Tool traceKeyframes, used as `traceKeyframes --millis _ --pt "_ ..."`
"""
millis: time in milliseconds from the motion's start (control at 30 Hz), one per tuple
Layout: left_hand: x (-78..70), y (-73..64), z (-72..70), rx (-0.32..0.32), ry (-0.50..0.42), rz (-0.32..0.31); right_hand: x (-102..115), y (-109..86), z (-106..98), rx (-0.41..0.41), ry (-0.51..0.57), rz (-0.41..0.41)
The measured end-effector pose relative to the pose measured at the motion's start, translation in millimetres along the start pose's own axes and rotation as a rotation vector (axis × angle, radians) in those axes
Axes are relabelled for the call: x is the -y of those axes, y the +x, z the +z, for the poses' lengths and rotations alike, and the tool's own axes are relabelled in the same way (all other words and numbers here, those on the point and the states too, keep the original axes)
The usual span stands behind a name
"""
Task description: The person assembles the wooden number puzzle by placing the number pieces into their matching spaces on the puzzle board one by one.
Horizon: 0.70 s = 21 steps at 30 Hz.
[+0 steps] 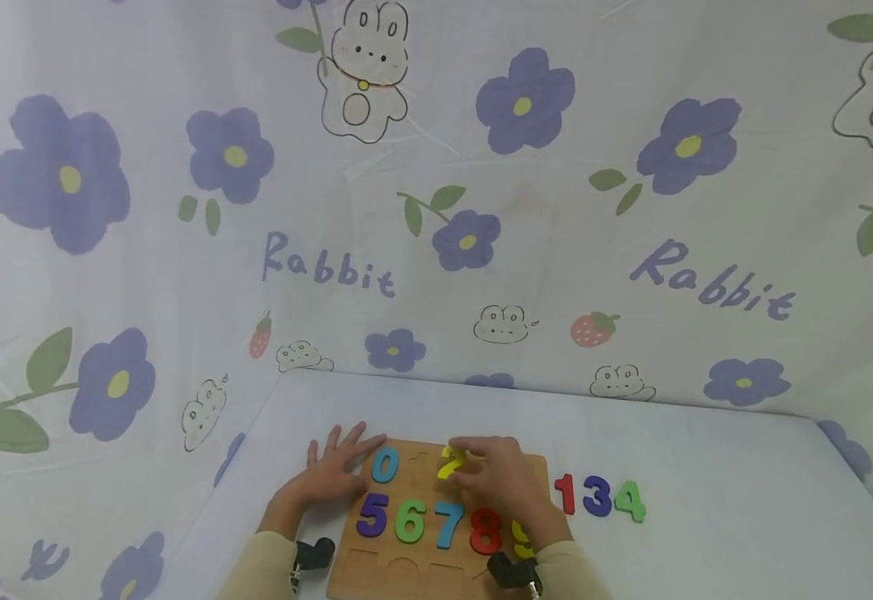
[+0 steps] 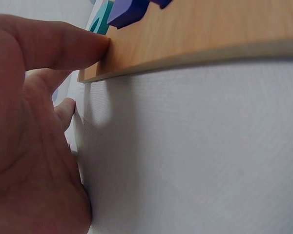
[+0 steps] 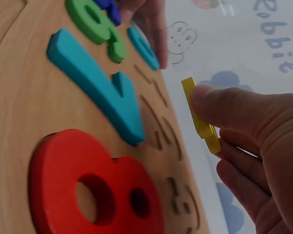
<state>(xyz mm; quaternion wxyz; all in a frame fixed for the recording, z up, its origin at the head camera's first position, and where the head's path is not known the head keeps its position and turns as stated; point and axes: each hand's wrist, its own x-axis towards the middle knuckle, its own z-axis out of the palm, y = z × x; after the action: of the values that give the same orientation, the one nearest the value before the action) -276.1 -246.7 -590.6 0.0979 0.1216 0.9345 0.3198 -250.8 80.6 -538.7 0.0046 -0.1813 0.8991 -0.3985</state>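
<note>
A wooden number board [image 1: 361,546] lies on the table. My right hand [image 1: 507,471] pinches a yellow number 2 [image 3: 196,114] between thumb and fingers, raised over the board's top row in the right wrist view. At the board's left edge rests my left hand [image 1: 331,471], fingers spread and its thumb [image 2: 73,46] on the wood. Beside that hand a blue 0 [image 1: 376,467] sits in the top row. Below it are a purple 5 [image 1: 381,518], a green 6 [image 1: 401,521], a blue 7 [image 1: 448,527], a red 8 [image 3: 53,170] and a yellow 9, partly hidden by my right wrist.
To the right of the board, a red 1 [image 1: 568,496], a blue-purple 3 [image 1: 603,497] and a green 4 [image 1: 636,502] lie on the white table [image 1: 744,517]. Bare recesses show in the board's top and bottom rows. A flower-and-rabbit curtain [image 1: 556,242] stands behind.
</note>
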Motion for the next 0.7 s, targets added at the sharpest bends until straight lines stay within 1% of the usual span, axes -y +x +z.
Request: traceKeyframes --millis 100,333,500,700 --pt "-1.2 0.6 0.4 -0.005 -0.009 -0.004 -4.9 3.0 4.6 0.016 -0.024 -0.005" --pt "0.2 3.7 2.3 0.001 -0.016 -0.023 -12.1 9.0 12.0 0.082 -0.066 0.016" --pt "2.1 6.3 3.7 0.004 -0.02 -0.023 -14.5 11.7 16.7 0.083 -0.109 0.001" --pt "0.6 7.5 4.0 0.004 -0.012 -0.022 -14.5 13.6 17.5 0.085 -0.131 -0.051"
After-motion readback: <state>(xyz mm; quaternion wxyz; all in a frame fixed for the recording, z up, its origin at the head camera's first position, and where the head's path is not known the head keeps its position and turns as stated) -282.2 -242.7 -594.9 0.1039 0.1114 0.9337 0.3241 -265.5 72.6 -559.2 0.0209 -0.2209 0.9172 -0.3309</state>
